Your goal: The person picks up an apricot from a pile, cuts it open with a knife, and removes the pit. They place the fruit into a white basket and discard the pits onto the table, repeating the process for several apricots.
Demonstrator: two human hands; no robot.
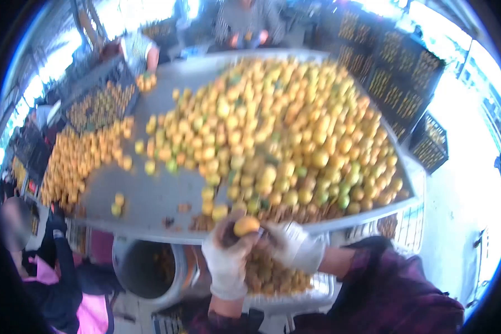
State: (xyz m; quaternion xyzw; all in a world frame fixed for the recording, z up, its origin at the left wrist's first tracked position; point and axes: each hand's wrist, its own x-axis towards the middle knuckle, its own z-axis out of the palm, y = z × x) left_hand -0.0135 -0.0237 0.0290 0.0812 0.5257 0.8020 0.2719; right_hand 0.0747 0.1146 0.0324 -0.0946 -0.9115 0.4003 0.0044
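Observation:
My left hand point(226, 257), in a white glove with dark fingers, holds a round yellow-orange fruit point(246, 226) at the near edge of the metal table. My right hand point(294, 245), gloved alike, is closed close beside the fruit. Its fingers are blurred, and something small and thin at their tips cannot be made out. Just beyond my hands, a large heap of similar fruit point(295, 133), some greenish, covers much of the table point(150, 192). Brown scraps point(300, 214) lie along its near edge.
Below my hands stands a white crate point(323, 286) with brownish pieces inside. A grey bucket point(145, 270) is left of it. More fruit point(83, 161) and a dark crate point(100, 94) occupy the table's left. Stacked crates point(395, 72) stand right. Other people work around the table.

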